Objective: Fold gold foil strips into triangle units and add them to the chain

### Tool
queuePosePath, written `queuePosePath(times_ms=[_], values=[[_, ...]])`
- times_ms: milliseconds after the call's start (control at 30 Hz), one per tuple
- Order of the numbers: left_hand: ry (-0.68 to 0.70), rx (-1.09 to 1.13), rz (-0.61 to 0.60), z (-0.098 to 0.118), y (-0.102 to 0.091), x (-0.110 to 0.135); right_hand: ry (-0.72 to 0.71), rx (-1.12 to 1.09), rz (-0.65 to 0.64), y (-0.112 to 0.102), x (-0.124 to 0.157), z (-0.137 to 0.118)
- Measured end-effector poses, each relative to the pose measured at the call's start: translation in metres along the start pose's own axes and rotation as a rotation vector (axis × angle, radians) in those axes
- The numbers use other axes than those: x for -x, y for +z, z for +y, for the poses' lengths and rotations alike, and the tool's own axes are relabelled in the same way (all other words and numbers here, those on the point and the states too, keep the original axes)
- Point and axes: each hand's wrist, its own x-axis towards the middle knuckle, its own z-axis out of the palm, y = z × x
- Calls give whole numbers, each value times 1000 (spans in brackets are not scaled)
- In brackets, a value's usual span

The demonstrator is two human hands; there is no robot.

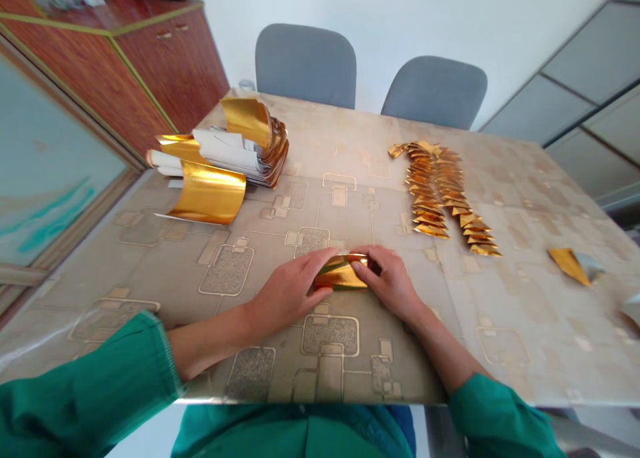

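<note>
A small sheet of gold foil paper [341, 273] lies folded on the table [210, 291] in front of me. My left hand [287, 290] pinches its left end, thumb below and fingers on top. My right hand [387, 281] presses and grips its right end with curled fingers. The paper sits between both hands, partly hidden by the fingers.
A stack of curled gold and white sheets [225, 158] rests at the far left. Two rows of several folded gold pieces [445, 195] lie at the far right, and one loose folded piece [570, 263] near the right edge. Two grey chairs [305, 61] stand behind the table.
</note>
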Motion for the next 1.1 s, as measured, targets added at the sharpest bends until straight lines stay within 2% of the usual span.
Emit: queuePosePath(times_ms=[133, 267, 400, 600, 800, 1100], values=[[28, -33, -5, -1, -3, -2, -15, 130, 35, 3, -3, 4], [137, -235, 53, 8, -9, 0, 8, 176, 43, 7, -4, 8], [267, -325, -50, 17, -1, 9, 13, 207, 25, 6, -6, 6], [221, -337, -198, 15, 16, 21, 30, 288, 25, 4, -6, -1], [214, -329, -226, 16, 12, 20, 24, 331, 76, 8, -5, 1], [201, -331, -250, 15, 13, 21, 27, 338, 84, 9, -6, 1]])
